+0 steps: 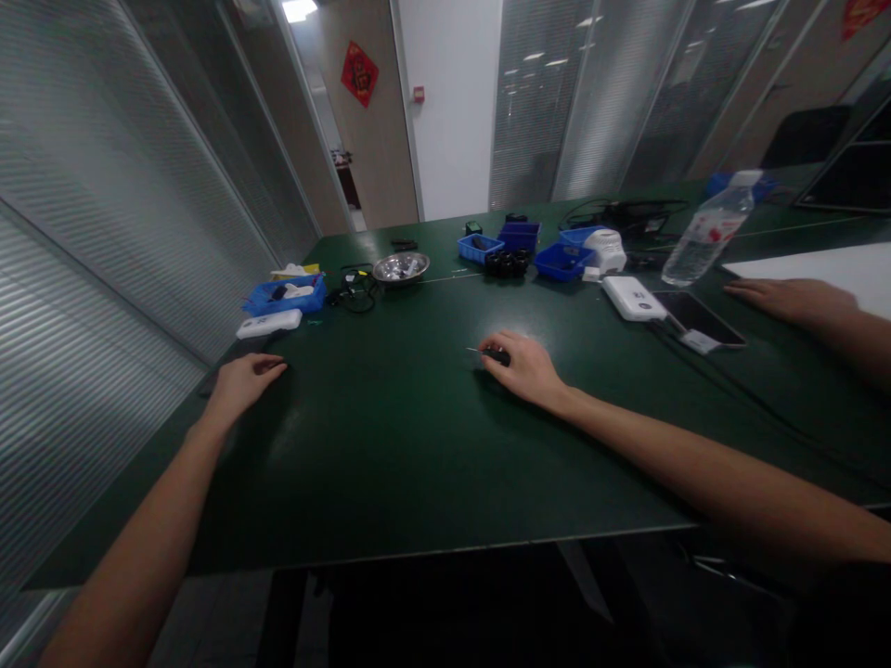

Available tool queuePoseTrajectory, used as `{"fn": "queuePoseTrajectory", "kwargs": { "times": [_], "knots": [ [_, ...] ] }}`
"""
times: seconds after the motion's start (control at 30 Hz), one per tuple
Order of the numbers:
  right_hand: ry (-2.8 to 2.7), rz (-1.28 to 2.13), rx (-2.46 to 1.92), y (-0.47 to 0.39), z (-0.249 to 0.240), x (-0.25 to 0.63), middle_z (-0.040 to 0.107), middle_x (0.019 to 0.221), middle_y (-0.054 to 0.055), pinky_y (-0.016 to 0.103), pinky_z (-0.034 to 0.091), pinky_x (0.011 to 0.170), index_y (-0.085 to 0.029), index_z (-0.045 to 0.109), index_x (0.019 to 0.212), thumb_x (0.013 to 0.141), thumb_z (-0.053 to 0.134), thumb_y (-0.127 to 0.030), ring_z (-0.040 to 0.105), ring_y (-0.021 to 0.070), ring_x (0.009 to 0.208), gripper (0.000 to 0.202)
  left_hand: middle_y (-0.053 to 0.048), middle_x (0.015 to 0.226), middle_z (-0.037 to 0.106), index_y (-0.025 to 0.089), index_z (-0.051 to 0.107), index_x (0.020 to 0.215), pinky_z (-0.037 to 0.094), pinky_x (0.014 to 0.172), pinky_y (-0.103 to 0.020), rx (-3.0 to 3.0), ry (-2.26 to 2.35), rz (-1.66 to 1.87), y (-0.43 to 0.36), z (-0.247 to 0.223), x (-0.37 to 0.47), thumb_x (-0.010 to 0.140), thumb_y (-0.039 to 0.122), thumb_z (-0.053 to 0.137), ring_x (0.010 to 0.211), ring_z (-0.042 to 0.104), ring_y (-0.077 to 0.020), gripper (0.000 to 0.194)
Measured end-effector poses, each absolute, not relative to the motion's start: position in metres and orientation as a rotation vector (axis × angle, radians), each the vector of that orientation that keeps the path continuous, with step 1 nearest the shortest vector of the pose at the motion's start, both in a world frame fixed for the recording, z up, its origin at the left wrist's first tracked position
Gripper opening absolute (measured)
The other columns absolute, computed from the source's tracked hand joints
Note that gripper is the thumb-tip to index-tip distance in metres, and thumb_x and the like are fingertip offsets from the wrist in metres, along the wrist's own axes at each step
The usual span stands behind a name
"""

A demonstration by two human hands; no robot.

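My right hand (pixel 522 366) is closed around the black handle of a small screwdriver (pixel 496 355), whose thin metal shaft points left just above the green table (pixel 376 445). At the left side of the table my left hand (pixel 243 380) has its thumb and fingertips pinched together; whatever may be between them is too small to make out. Just beyond that hand lies a white power bank (pixel 269 323) with a dark cable or strap beside it. A shiny metal bowl (pixel 402 269) with small parts inside stands farther back, between my hands.
Blue bins (pixel 285 295) and black cables (pixel 355 289) lie back left. More blue trays (pixel 480 248), another white power bank (pixel 632 299), a phone (pixel 700 318) and a tilted-looking water bottle (pixel 714 227) are at right. Another person's hand (pixel 794 301) rests near white paper.
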State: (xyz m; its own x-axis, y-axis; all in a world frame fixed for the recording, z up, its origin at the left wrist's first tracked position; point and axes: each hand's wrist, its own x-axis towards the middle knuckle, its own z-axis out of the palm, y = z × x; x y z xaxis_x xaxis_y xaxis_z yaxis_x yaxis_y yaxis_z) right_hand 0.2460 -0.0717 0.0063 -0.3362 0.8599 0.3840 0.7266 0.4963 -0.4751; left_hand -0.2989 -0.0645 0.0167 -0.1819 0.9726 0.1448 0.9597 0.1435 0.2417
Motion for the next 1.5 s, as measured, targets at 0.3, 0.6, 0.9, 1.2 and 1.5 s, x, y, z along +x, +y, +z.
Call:
{"fn": "queuePoseTrajectory", "kwargs": {
  "times": [0.3,0.6,0.9,1.2,1.5],
  "knots": [
    [-2.160,0.256,-1.304,-0.069,0.003,0.245,0.072,0.104,0.007,0.034,0.046,0.075,-0.022,0.074,0.111,0.099,0.065,-0.030,0.067,0.0235,0.090,0.018,-0.005,0.119,0.078,0.017,0.075,0.125,0.049,0.092,-0.030,2.000,2.339,0.518,-0.061,0.010,-0.306,0.094,0.038,0.072,0.101,0.070,-0.0217,0.038],
    [-2.154,0.254,-1.306,-0.071,0.005,0.244,0.072,0.104,0.007,0.033,0.045,0.074,-0.022,0.074,0.112,0.099,0.065,-0.031,0.066,0.0226,0.089,0.018,-0.008,0.125,0.075,0.019,0.076,0.119,0.050,0.100,-0.035,2.045,2.282,0.679,-0.063,0.004,-0.305,0.090,0.037,0.067,0.112,0.069,-0.0277,0.035],
    [-2.152,0.275,-1.283,-0.071,0.005,0.246,0.072,0.105,0.007,0.034,0.047,0.075,-0.022,0.074,0.112,0.099,0.065,-0.031,0.066,0.0227,0.089,0.018,-0.007,0.130,0.072,0.020,0.076,0.120,0.050,0.103,-0.039,2.202,2.164,0.719,-0.064,0.003,-0.305,0.094,0.034,0.055,0.115,0.068,-0.0283,0.036],
    [-2.148,0.266,-1.288,-0.069,0.002,0.245,0.072,0.105,0.007,0.034,0.047,0.077,-0.022,0.074,0.111,0.098,0.065,-0.030,0.066,0.0225,0.090,0.017,-0.010,0.130,0.073,0.023,0.078,0.115,0.050,0.104,-0.040,2.065,2.268,0.680,-0.059,0.004,-0.301,0.091,0.045,0.062,0.117,0.067,-0.0319,0.036],
    [-2.157,0.257,-1.280,-0.068,0.002,0.245,0.072,0.105,0.007,0.033,0.046,0.075,-0.023,0.074,0.111,0.098,0.065,-0.031,0.066,0.0224,0.089,0.018,-0.009,0.116,0.079,0.022,0.078,0.117,0.054,0.090,-0.037,1.605,2.277,0.715,-0.057,0.005,-0.310,0.083,0.053,0.071,0.108,0.071,-0.0301,0.047]
  ]
}}
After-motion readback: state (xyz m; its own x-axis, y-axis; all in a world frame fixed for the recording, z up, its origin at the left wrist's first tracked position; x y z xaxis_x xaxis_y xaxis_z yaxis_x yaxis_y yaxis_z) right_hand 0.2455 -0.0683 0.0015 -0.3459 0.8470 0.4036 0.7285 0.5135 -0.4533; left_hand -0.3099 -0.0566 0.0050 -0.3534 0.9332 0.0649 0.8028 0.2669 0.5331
